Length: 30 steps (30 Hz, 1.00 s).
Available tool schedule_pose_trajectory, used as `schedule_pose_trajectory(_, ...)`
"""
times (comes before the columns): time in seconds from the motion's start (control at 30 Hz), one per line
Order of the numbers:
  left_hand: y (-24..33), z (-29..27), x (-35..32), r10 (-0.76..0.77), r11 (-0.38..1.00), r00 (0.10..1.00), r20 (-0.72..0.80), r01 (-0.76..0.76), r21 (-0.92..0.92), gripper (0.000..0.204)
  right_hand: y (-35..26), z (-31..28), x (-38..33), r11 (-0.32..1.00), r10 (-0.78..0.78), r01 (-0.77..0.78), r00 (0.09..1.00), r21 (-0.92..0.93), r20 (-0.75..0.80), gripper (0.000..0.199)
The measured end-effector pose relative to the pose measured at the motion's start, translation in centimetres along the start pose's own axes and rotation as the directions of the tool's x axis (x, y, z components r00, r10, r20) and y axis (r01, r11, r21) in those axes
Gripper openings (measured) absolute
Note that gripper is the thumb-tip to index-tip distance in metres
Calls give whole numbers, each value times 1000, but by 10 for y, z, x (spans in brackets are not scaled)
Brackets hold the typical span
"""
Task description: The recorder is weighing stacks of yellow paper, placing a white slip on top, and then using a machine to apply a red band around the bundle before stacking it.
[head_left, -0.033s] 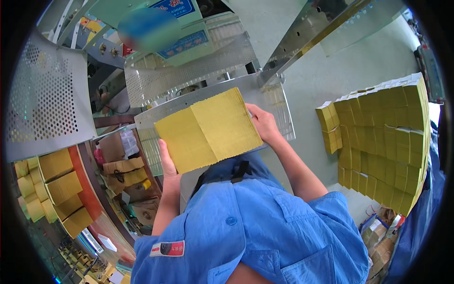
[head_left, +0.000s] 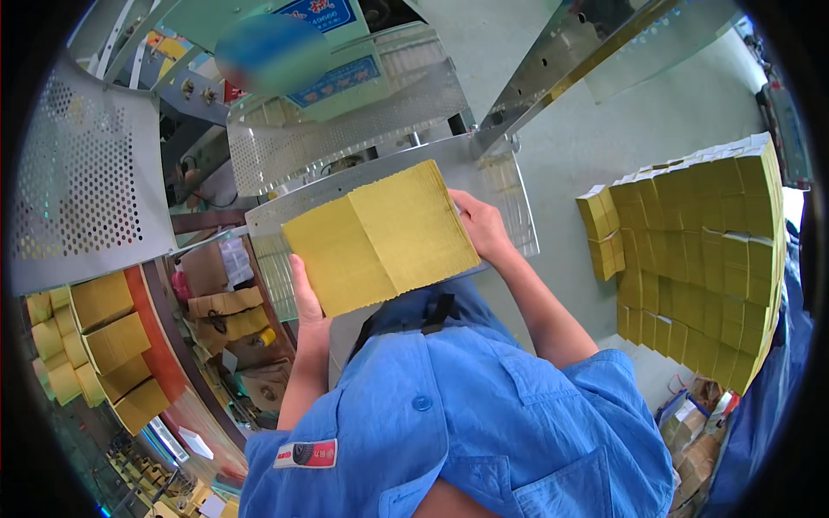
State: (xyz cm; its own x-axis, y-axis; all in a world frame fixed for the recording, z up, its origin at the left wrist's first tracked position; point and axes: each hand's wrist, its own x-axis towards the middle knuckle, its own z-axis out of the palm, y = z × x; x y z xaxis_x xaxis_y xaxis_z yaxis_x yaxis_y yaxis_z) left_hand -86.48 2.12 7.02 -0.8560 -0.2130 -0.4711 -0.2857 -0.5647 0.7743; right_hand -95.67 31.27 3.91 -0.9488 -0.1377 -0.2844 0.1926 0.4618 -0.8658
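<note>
Both bare forearms rise from the lower edge, out of short blue sleeves, and meet a thick stack of yellow paper sheets (head_left: 380, 237) held in front of the chest, above a perforated metal tray (head_left: 509, 203). The left hand (head_left: 308, 302) comes up almost vertically under the stack's lower left corner, the wrist straight, the thumb lying along the near edge and the other fingers hidden behind the sheets, so it is clamped on that corner. The right hand (head_left: 482, 226) reaches in from the right with the elbow bent and the forearm slanting up to the left; its fingers curl round the stack's right edge and grip it. The stack is tilted, its left end lower than its right, with a fold or seam running down its middle. Well apart to the right stands a large block of bundled yellow paper (head_left: 699, 259) on the grey floor. At the lower left, more yellow bundles (head_left: 99, 345) lie beside a curved orange rail (head_left: 160, 345), below a perforated metal guard (head_left: 86, 190)
</note>
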Motion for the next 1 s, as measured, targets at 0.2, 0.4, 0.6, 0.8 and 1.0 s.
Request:
schedule_pose_trajectory(0.2, -2, -2, 2, 12, 1000, 1000, 17, -12, 5, 67, -5, -3, 0, 954, -74, 67, 997, -291, -12, 38)
schedule_pose_trajectory(0.4, -2, -3, 0, 2, 1000, 1000, 7, -2, 15, 69, 1, 3, 1, 982, -181, 172, 977, -83, -115, 27)
schedule_pose_trajectory(0.6, -8, -23, 15, -42, 987, 999, 10, 43, -153, 65, 13, 10, 2, 982, -21, 40, 994, 184, -105, 23)
schedule_pose_trajectory(0.8, 5, -28, 34, 159, 973, 986, -56, -146, 177, 62, -1, -1, -6, 898, 34, -32, 999, 439, 3, 32)
schedule_pose_trajectory(1.0, 12, -18, 37, 198, 911, 980, -9, -181, 370, 60, -17, -18, -15, 944, 77, -99, 994, 316, 79, 46)
